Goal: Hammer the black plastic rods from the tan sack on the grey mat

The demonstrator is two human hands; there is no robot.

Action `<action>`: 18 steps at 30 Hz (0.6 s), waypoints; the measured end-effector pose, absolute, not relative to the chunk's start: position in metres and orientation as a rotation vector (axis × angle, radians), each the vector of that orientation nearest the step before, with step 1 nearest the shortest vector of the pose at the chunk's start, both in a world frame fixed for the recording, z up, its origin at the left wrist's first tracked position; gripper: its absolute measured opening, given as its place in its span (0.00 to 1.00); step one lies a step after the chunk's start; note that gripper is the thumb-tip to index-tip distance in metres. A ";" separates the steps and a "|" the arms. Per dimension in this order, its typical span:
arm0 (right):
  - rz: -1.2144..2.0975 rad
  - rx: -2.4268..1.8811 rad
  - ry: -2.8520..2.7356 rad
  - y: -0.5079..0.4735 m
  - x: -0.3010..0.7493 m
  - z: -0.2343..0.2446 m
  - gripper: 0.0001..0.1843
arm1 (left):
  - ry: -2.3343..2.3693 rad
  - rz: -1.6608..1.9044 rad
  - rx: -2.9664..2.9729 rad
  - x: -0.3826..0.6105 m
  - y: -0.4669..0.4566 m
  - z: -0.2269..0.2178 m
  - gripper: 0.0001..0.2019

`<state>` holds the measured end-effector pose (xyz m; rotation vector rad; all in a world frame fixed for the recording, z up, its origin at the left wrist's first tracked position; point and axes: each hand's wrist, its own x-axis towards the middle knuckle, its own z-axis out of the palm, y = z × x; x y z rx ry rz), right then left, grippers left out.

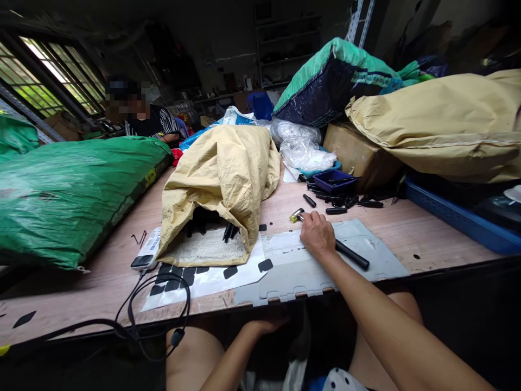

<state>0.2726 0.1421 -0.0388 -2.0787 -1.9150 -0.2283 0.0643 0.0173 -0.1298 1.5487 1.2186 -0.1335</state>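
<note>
My right hand [317, 233] is closed around a hammer [352, 254] just above a grey board [366, 239] on the table. Its metal head with a yellow face [296, 215] points left and away from me, and the black grip sticks out on the right. Low in front of the table edge, my left hand [271, 320] is in shadow over my lap, its fingers hidden. Beyond the right hand lie several black handle-like pieces [336, 210]. Left of the board, an open beige sack [220, 174] holds dark pieces, and black stickers [230, 272] lie on a white sheet.
A green sack [73, 190] fills the left side. A black cable [130, 326] loops over the front edge. At the right are a blue basket [456, 217], a cardboard box [360, 157] and another beige sack [443, 125]. A person [150, 122] sits across the table.
</note>
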 end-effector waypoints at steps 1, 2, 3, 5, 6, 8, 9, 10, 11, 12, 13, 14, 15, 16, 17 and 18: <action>-0.228 -2.082 -1.915 0.142 0.273 -0.039 0.18 | 1.176 -0.213 1.542 0.062 0.012 -0.121 0.17; -0.228 -2.084 -1.916 0.142 0.272 -0.039 0.18 | 1.095 -0.292 1.510 0.059 0.007 -0.108 0.16; -0.229 -2.084 -1.917 0.142 0.272 -0.039 0.18 | 0.977 -0.351 1.450 0.054 0.002 -0.091 0.17; -0.231 -2.081 -1.918 0.141 0.272 -0.038 0.18 | 0.708 -0.360 1.277 0.038 -0.002 -0.048 0.20; -0.232 -2.081 -1.918 0.141 0.272 -0.038 0.18 | 0.610 -0.302 1.188 0.028 0.001 -0.025 0.22; -0.231 -2.083 -1.919 0.141 0.272 -0.037 0.18 | 0.678 -0.088 1.168 0.006 0.017 0.015 0.23; -0.229 -2.087 -1.920 0.141 0.272 -0.037 0.18 | 0.804 0.098 1.223 -0.005 0.030 0.029 0.22; -0.225 -2.091 -1.922 0.141 0.272 -0.037 0.18 | 0.957 0.329 1.281 -0.015 0.047 0.038 0.20; -0.221 -2.094 -1.925 0.141 0.272 -0.036 0.18 | 1.132 0.579 1.320 -0.023 0.066 0.041 0.20; -0.216 -2.096 -1.926 0.141 0.272 -0.036 0.18 | 1.323 0.815 1.333 -0.030 0.086 0.039 0.19; -0.212 -2.095 -1.927 0.141 0.272 -0.036 0.19 | 1.526 1.007 1.330 -0.035 0.105 0.034 0.18; -0.208 -2.094 -1.926 0.141 0.272 -0.036 0.19 | 1.726 1.133 1.323 -0.038 0.124 0.026 0.17; -0.205 -2.091 -1.925 0.141 0.272 -0.036 0.19 | 1.902 1.173 1.331 -0.039 0.139 0.017 0.15; -0.203 -2.088 -1.924 0.141 0.271 -0.036 0.18 | 2.051 1.144 1.356 -0.039 0.152 0.008 0.14; -0.202 -2.086 -1.922 0.141 0.271 -0.036 0.18 | 2.161 1.060 1.400 -0.038 0.161 0.001 0.13; -0.202 -2.084 -1.921 0.141 0.271 -0.036 0.18 | 2.234 0.951 1.454 -0.036 0.166 -0.005 0.12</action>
